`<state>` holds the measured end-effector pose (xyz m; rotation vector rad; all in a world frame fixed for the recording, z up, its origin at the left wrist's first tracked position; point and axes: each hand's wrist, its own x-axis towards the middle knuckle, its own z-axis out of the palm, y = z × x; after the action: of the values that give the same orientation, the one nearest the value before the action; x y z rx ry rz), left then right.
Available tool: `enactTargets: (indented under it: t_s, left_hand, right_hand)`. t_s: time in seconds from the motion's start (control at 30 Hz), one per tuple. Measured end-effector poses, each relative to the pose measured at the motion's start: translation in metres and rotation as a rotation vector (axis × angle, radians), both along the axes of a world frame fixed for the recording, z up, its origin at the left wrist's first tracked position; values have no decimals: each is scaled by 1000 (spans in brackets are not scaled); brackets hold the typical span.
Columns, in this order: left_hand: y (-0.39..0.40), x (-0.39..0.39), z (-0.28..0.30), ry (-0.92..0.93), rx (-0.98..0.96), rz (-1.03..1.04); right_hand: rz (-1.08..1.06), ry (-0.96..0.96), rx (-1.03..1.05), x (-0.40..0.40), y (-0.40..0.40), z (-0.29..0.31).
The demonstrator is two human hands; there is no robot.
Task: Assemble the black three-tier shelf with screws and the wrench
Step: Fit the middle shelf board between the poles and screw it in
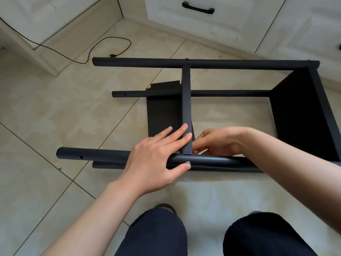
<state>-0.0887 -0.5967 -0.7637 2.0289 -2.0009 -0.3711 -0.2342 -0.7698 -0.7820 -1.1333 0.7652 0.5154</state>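
Observation:
The black shelf frame lies on its side on the tiled floor, its round posts running left to right. The near post (92, 156) carries a silver screw (187, 163) in its side. My left hand (156, 159) grips this post, its thumb on the screw and its fingers straight against the middle shelf panel (186, 108), seen edge-on. My right hand (215, 141) sits just right of that panel with curled fingers behind the post; what it holds is hidden. An end panel (302, 115) closes the frame at the right. No wrench shows.
A loose black panel (162, 111) lies flat on the floor under the frame. White cabinets (203, 24) stand behind, with a black cable (103, 47) trailing on the tiles at the back left. My knees (156, 233) are at the bottom edge.

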Motion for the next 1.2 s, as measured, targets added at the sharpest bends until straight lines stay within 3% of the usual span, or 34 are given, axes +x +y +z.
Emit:
enactTargets:
  t_s: [1.2]
  left_hand:
    - [1,0,1,-8,-17,5]
  right_hand:
    - [-4,40,-49,-2,5,0]
